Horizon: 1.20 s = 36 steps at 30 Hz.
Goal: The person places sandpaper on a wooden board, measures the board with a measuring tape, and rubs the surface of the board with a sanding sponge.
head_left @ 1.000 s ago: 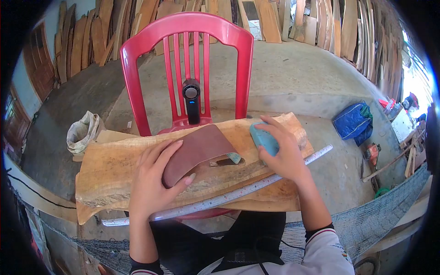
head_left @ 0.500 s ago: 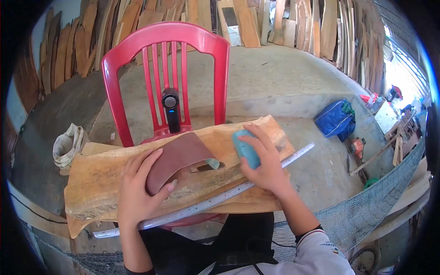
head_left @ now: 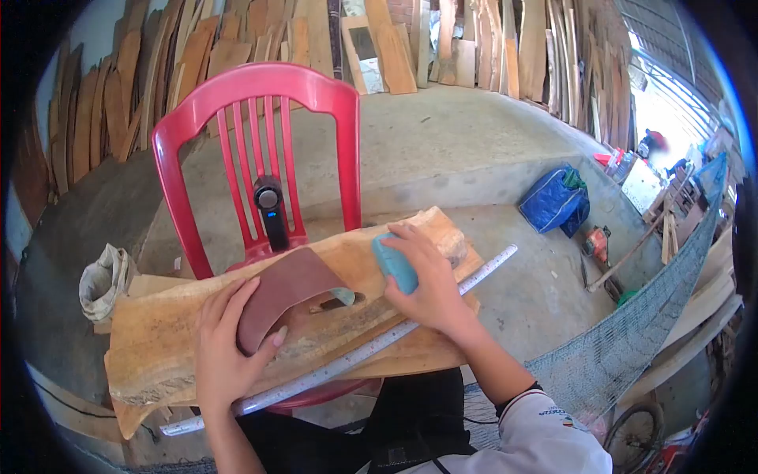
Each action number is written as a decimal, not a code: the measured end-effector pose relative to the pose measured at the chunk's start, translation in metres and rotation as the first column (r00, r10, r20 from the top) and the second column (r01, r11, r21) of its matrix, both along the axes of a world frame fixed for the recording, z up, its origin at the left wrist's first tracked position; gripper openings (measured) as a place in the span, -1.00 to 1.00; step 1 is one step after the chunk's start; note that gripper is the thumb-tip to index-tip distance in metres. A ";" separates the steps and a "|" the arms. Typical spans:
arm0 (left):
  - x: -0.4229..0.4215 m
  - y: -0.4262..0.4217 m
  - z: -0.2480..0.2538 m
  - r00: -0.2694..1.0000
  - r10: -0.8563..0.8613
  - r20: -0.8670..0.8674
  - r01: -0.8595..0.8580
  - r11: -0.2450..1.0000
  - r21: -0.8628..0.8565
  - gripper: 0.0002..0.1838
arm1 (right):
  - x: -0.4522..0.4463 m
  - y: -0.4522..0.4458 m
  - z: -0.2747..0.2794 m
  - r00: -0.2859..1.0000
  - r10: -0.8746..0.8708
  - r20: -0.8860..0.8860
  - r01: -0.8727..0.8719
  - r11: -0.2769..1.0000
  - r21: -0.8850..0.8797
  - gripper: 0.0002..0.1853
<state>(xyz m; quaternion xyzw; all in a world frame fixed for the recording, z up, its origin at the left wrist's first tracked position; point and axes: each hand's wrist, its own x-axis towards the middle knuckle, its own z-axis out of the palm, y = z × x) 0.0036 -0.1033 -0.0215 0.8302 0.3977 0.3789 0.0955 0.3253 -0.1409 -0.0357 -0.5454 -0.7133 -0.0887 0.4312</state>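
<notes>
A thick wooden slab [head_left: 166, 332] with rough edges lies across a red plastic chair [head_left: 350, 150]. My left hand [head_left: 225, 340] grips the left end of a curved brown sandpaper sheet [head_left: 288, 288], thumb below and fingers on top. The sheet arches over the slab beside a dark oblong hole [head_left: 339, 303]. My right hand [head_left: 426, 280] is closed round a light blue block [head_left: 394, 262] resting on the slab's right part. Along the slab's near side runs a long silver ruler [head_left: 339, 365], passing close to both wrists.
A small black fan [head_left: 272, 213] stands on the chair behind the slab. A whitish sack [head_left: 104, 284] is at left, a blue bag [head_left: 554, 199] at right. Netting [head_left: 608, 347] hangs at the lower right. Wooden boards [head_left: 387, 51] lean along the back wall.
The view has shifted, so the chair, slab and hands appear further left and lower. Both hands keep their holds on the sandpaper and the blue block.
</notes>
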 end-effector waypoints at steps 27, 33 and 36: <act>-0.002 0.004 -0.005 1.000 -0.017 0.015 0.017 1.000 -0.005 -0.20 | 0.018 0.018 0.008 0.999 0.026 -0.037 -0.032 0.986 -0.163 -0.51; 0.000 0.002 -0.003 0.999 -0.026 0.029 0.027 0.999 -0.019 -0.21 | 0.038 0.024 0.001 0.985 -0.171 0.026 0.173 0.976 -0.135 -0.43; 0.000 0.002 -0.004 0.998 -0.046 0.045 0.047 0.999 -0.018 -0.23 | 0.013 0.019 0.005 0.997 -0.048 0.057 0.057 0.985 -0.162 -0.41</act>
